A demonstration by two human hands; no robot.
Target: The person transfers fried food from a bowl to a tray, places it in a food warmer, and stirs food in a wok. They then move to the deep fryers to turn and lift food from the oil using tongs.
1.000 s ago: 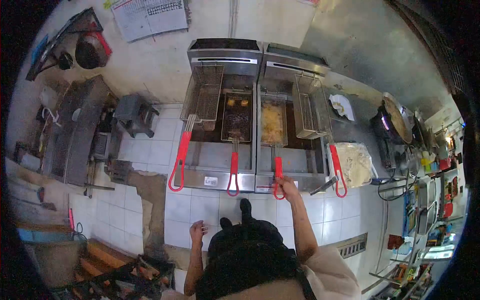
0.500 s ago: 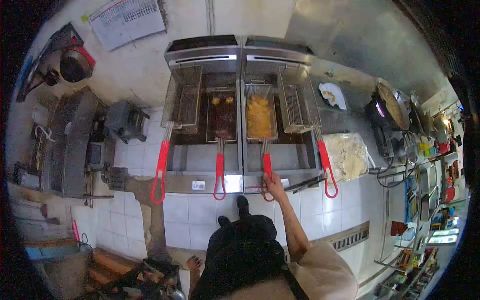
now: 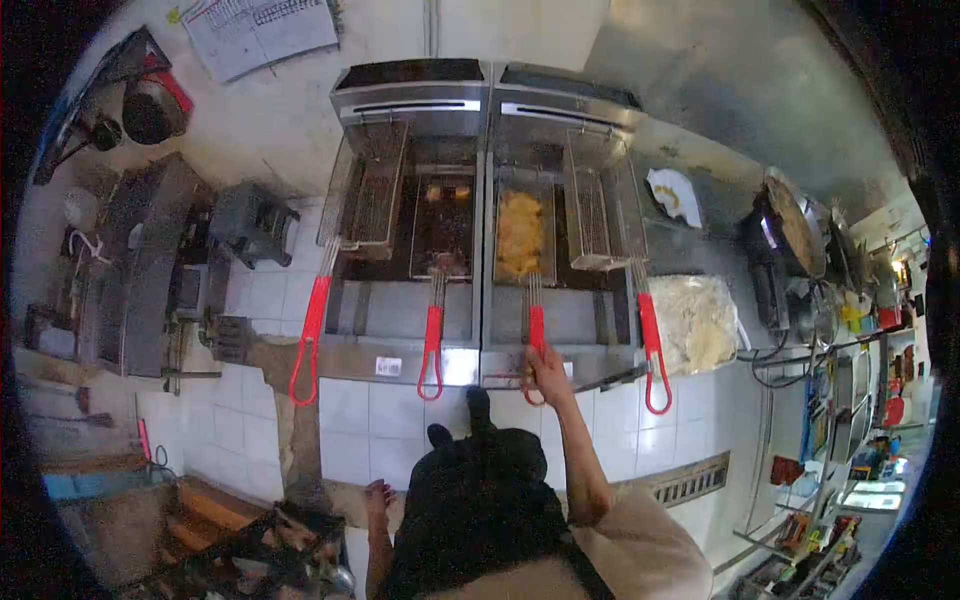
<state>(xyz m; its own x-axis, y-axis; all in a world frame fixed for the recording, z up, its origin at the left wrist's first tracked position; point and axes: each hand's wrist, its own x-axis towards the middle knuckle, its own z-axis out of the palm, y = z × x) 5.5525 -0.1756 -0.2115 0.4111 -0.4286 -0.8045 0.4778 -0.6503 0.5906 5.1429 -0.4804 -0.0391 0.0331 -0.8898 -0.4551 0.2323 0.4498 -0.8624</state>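
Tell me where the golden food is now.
Near the middle of the head view, the golden food is in the right fryer, left of its empty basket and beyond the red handle in the right hand.

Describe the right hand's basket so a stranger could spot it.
Two steel fryers line the wall. In the right one, take the left basket. Unlike the other three, it holds a golden mass of food, its red handle in the right hand.

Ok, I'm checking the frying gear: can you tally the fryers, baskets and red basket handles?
Fryers: 2
Baskets: 4
Red basket handles: 4
Total: 10
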